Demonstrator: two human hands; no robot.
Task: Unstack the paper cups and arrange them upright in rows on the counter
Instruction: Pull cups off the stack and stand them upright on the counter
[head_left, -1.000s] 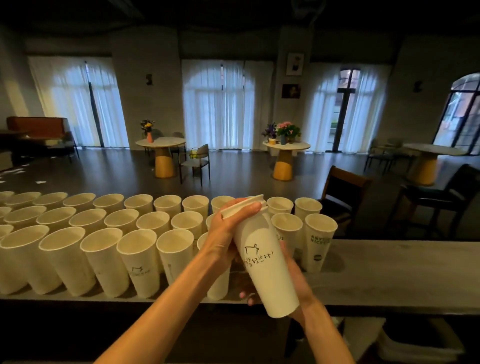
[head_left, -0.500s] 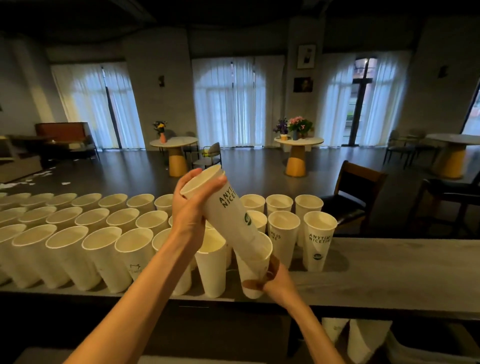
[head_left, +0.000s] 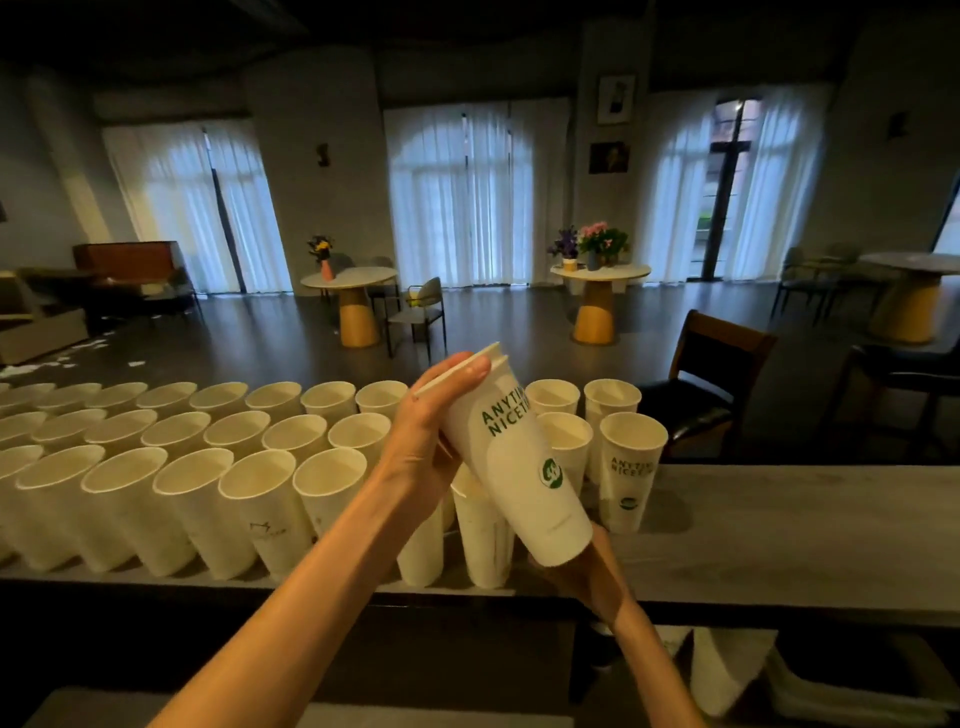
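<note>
A short stack of white paper cups (head_left: 511, 457) with green lettering is tilted above the grey counter (head_left: 779, 540), its rims pointing up and left. My left hand (head_left: 434, 431) grips the stack near the rims, a fingertip on the top rim. My right hand (head_left: 587, 566) holds the stack's base from below and is mostly hidden behind it. Several upright white cups (head_left: 197, 467) stand in three rows across the counter's left and middle. The rightmost upright cup (head_left: 631, 467) stands just right of the stack.
The counter's right part (head_left: 831, 519) is bare grey surface. A dark wooden chair (head_left: 711, 384) stands behind the counter at right. Round tables with flowers (head_left: 597, 275) sit farther back. White containers (head_left: 737, 670) lie below the counter at lower right.
The inner cup that my left hand had pulled partly out is now nested back; the stack is raised and more compact. My right hand still holds the base.
</note>
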